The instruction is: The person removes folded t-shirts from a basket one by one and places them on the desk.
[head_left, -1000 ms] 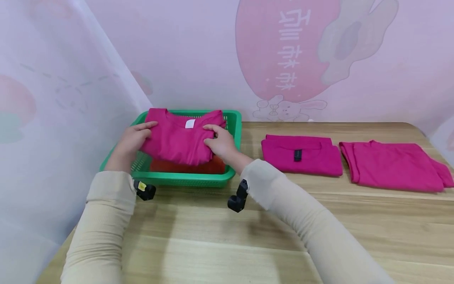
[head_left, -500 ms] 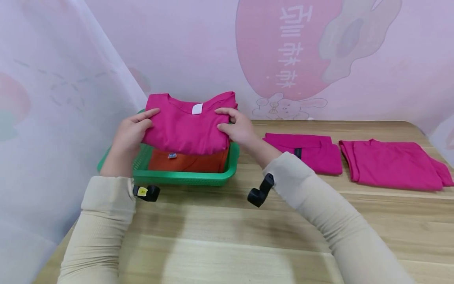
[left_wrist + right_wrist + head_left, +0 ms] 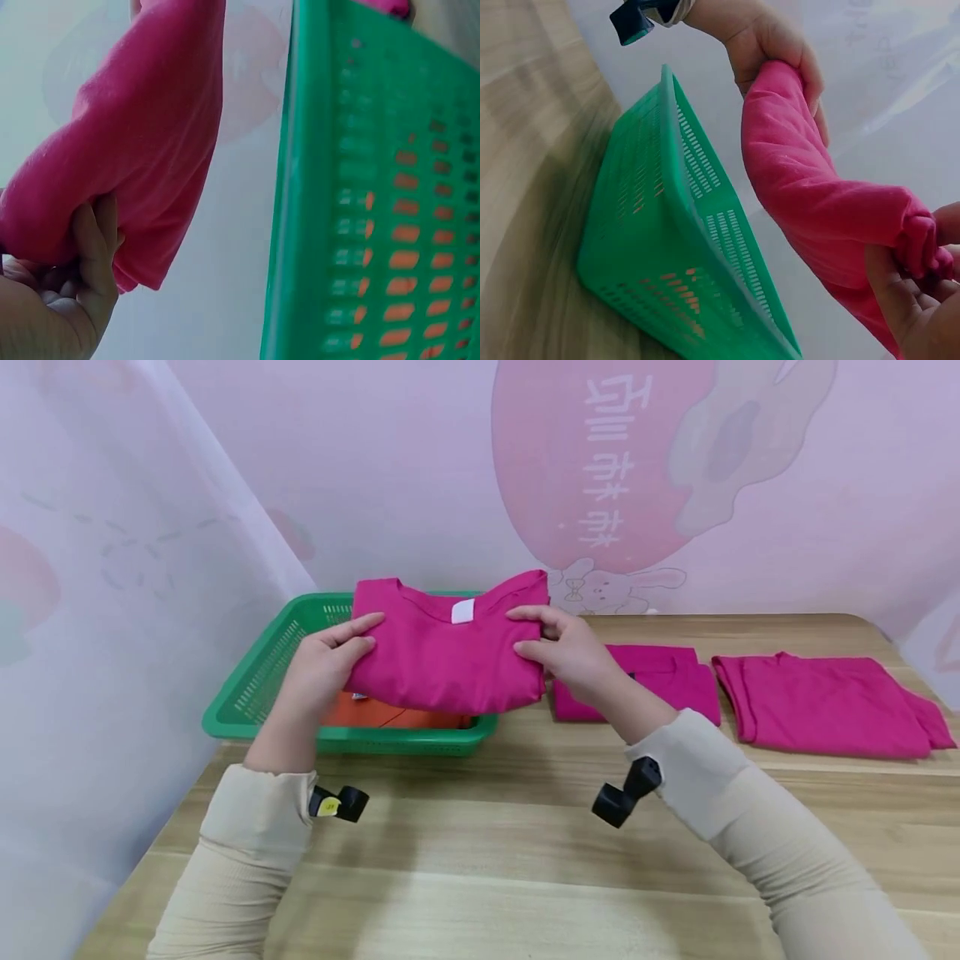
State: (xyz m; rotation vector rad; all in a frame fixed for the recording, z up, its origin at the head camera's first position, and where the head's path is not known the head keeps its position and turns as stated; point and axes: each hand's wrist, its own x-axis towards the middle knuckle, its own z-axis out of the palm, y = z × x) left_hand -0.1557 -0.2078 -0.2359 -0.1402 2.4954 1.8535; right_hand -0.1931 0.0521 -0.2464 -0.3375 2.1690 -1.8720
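A folded magenta T-shirt [image 3: 450, 660] with a white neck label hangs above the front right of a green plastic basket [image 3: 258, 681]. My left hand [image 3: 318, 668] pinches its left side, thumb in front. On its right side my right hand [image 3: 570, 656] grips the cloth in the same way. In the left wrist view the shirt [image 3: 142, 127] is clear of the basket wall [image 3: 360, 187]. Both hands show on the folded cloth [image 3: 810, 172] in the right wrist view. Inside the basket lies an orange-red garment [image 3: 382, 714], partly hidden by the shirt.
Two folded magenta shirts, a nearer one [image 3: 675, 689] partly behind my right hand and a farther one [image 3: 832, 706], lie side by side on the wooden table [image 3: 525, 860]. A printed fabric backdrop [image 3: 405, 468] stands behind the table and along the left.
Both hands have lifted the magenta T-shirt up out of the basket and carried it to the right. More of the orange-red garment and the basket's left part came into view.
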